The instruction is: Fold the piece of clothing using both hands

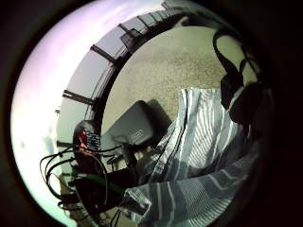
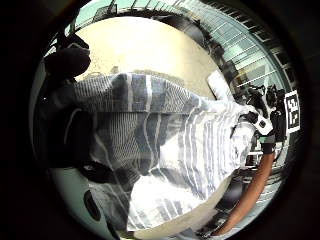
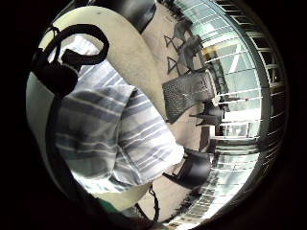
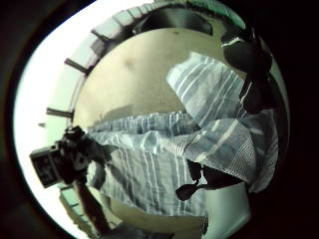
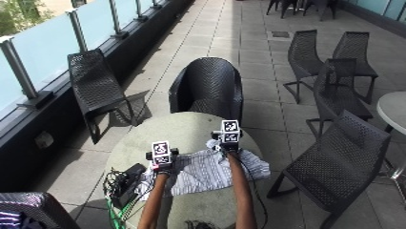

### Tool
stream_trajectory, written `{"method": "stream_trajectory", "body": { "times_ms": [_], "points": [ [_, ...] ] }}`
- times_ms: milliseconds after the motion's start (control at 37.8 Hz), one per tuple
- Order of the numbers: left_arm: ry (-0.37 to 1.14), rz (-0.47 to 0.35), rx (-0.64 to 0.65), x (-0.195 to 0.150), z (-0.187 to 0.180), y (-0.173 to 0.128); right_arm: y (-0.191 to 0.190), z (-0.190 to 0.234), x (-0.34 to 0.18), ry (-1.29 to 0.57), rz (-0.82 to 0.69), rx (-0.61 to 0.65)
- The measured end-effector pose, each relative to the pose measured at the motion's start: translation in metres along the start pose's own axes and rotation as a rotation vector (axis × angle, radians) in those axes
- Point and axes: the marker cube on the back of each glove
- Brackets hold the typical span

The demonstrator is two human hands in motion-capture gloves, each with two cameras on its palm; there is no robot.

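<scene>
Reaching up from the lower edge of the outside view, two bare forearms end in gloved hands on the white-and-grey striped cloth garment (image 5: 206, 172), which lies rumpled in the centre of the frame on the round pale stone table (image 5: 165, 133). Left hand (image 5: 162, 165) sits at the garment's left edge; its palm views show dark fingertips curled over a raised fold of cloth, so it's pinching fabric. Right hand (image 5: 229, 144) is at the far edge, and its thumb-side view shows fingers (image 4: 249, 59) gripping a lifted, folded-over flap. From above, both hands' fingers are hidden. Lower left, a black box with tangled cables (image 5: 126, 182) sits beside the garment. Beyond the table's far rim stands a black woven armchair (image 5: 208, 86).
</scene>
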Motion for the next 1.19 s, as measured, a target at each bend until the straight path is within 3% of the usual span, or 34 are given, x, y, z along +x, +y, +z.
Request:
{"method": "stream_trajectory", "body": {
  "times_ms": [106, 211, 264, 396, 502, 581, 687, 819, 872, 978, 1057, 1136, 1189],
  "points": [
    [0.019, -0.031, 0.106, 0.0, 0.005, -0.016, 0.006, -0.012, 0.011, -0.186, 0.068, -0.024],
    [-0.027, 0.001, 0.262, 0.004, -0.005, -0.022, 0.041, -0.013, 0.055, -0.327, 0.292, 0.017],
    [-0.069, 0.047, 0.276, 0.005, -0.006, -0.017, 0.065, -0.003, 0.079, -0.379, 0.42, 0.035],
    [-0.048, 0.181, 0.067, 0.023, 0.011, 0.013, 0.121, 0.044, 0.134, -0.305, 0.651, -0.117],
    [-0.017, 0.217, -0.092, 0.033, 0.034, 0.029, 0.146, 0.083, 0.161, -0.32, 0.7, -0.215],
    [0.02, 0.231, -0.139, 0.04, 0.046, 0.032, 0.16, 0.099, 0.168, -0.283, 0.72, -0.267],
    [0.056, 0.242, -0.097, 0.044, 0.053, 0.025, 0.16, 0.101, 0.166, -0.251, 0.691, -0.193],
    [0.076, 0.216, -0.336, 0.035, 0.044, 0.049, 0.147, 0.076, 0.154, -0.125, 0.672, -0.083],
    [0.116, 0.207, -0.315, 0.032, 0.029, 0.044, 0.135, 0.057, 0.139, -0.211, 0.631, 0.003],
    [0.212, 0.196, -0.158, 0.022, -0.006, 0.023, 0.107, 0.005, 0.092, -0.572, 0.48, 0.218],
    [0.27, 0.175, -0.118, 0.012, -0.002, 0.005, 0.096, -0.031, 0.051, -0.799, 0.366, 0.293],
    [0.305, 0.164, -0.088, -0.003, 0.001, -0.011, 0.075, -0.038, 0.003, -0.891, 0.246, 0.326],
    [0.312, 0.153, -0.069, -0.017, -0.017, -0.01, 0.061, -0.03, -0.035, -0.859, 0.179, 0.305]
  ]
}}
